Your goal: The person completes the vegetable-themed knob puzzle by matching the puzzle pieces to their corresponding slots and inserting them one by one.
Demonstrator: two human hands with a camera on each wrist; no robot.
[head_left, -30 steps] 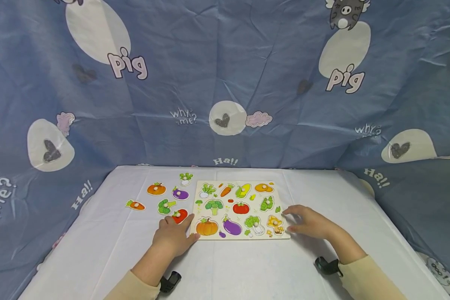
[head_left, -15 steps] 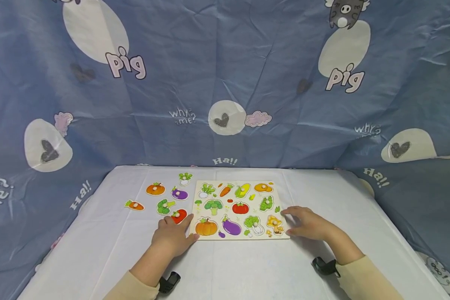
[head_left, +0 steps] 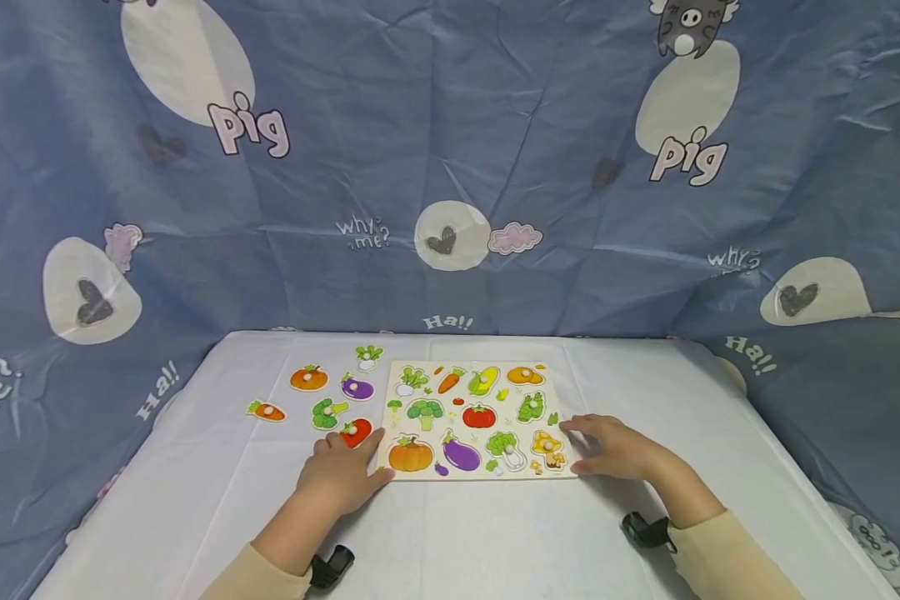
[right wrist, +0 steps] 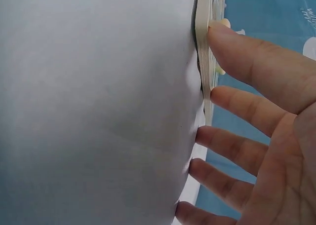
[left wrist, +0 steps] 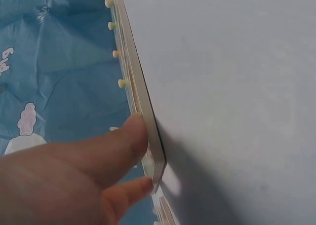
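A flat wooden vegetable puzzle board point(head_left: 508, 418) lies on the white table between the two hands. My left hand point(head_left: 337, 477) touches its near left corner, thumb and a fingertip against the edge, as the left wrist view also shows. At the right edge, my right hand point(head_left: 617, 448) rests its thumb and index fingertip on the board, other fingers spread on the cloth. Knobbed pieces such as the corn point(head_left: 483, 381), mushroom point(head_left: 548, 450) and bok choy point(head_left: 506, 450) sit in the board. The loose tomato piece point(head_left: 357, 431) lies just beyond the left fingers, partly covered by them.
Left of the board lie more loose knobbed pieces: a broccoli point(head_left: 326, 414), an eggplant point(head_left: 358, 388), a pumpkin point(head_left: 309, 379), a carrot point(head_left: 266, 411) and a white radish point(head_left: 368, 359). A blue printed curtain point(head_left: 390, 283) hangs behind and beside the table point(head_left: 480, 542).
The whole scene slides very slightly left in the head view. Both hands stay at the board's edges, and the loose pieces keep their places.
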